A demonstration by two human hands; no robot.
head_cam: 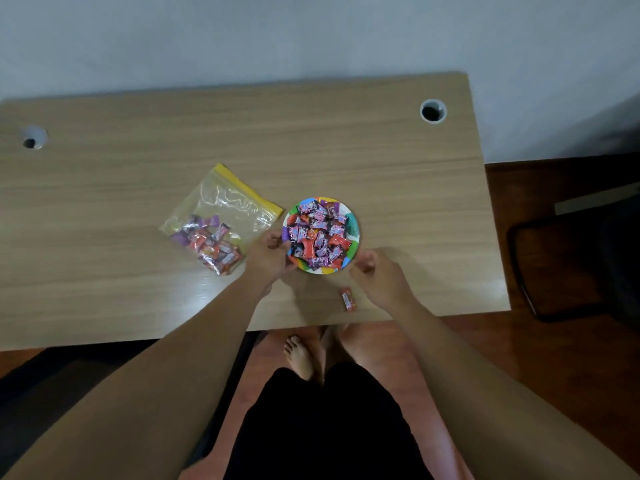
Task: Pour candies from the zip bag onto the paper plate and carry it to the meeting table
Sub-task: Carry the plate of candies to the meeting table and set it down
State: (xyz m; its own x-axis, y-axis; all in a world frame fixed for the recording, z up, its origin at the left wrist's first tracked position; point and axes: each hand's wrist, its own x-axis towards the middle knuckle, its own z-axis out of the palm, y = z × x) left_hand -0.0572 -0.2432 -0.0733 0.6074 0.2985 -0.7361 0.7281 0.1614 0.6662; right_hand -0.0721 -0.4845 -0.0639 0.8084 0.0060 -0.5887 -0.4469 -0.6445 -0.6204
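A small paper plate [352, 223] with a multicoloured rim sits on the wooden desk, heaped with red and purple wrapped candies [318, 233]. My left hand [268, 256] grips the plate's left rim. At the plate's lower right edge is my right hand [379, 277], fingers curled and touching or just short of the rim. A clear zip bag [221, 216] with a yellow seal lies flat to the plate's left, with some candies left in its lower end. One loose red candy [348, 299] lies on the desk near the front edge, below my right hand.
The light wooden desk [138, 161] stands against a pale wall, with cable holes at the back left [33, 138] and back right [433, 111]. A dark chair [571, 265] stands on the reddish floor to the right. My bare feet are below the desk edge.
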